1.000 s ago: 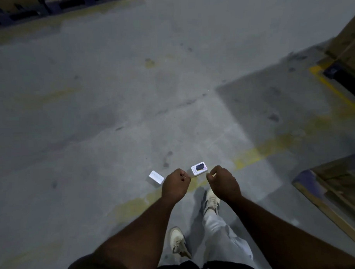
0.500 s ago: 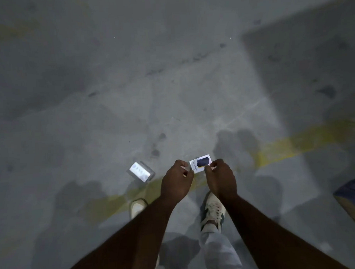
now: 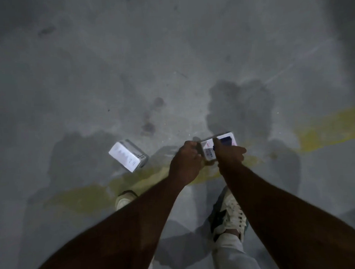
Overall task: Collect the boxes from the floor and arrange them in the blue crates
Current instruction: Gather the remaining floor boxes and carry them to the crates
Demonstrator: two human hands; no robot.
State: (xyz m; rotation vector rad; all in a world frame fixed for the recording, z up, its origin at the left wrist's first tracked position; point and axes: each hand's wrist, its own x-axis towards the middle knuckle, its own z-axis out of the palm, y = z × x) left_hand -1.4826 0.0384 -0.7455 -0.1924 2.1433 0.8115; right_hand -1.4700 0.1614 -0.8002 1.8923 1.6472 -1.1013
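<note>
Closer now than half a second back: both hands have come down nearer the floor, view tipped further down. Left hand and right hand together grip the blue-printed box, fingers curled at its ends. White box lies on the concrete floor, left of the hands, long axis running diagonally, down to the right. Left hand nearer it. No crates in view.
</note>
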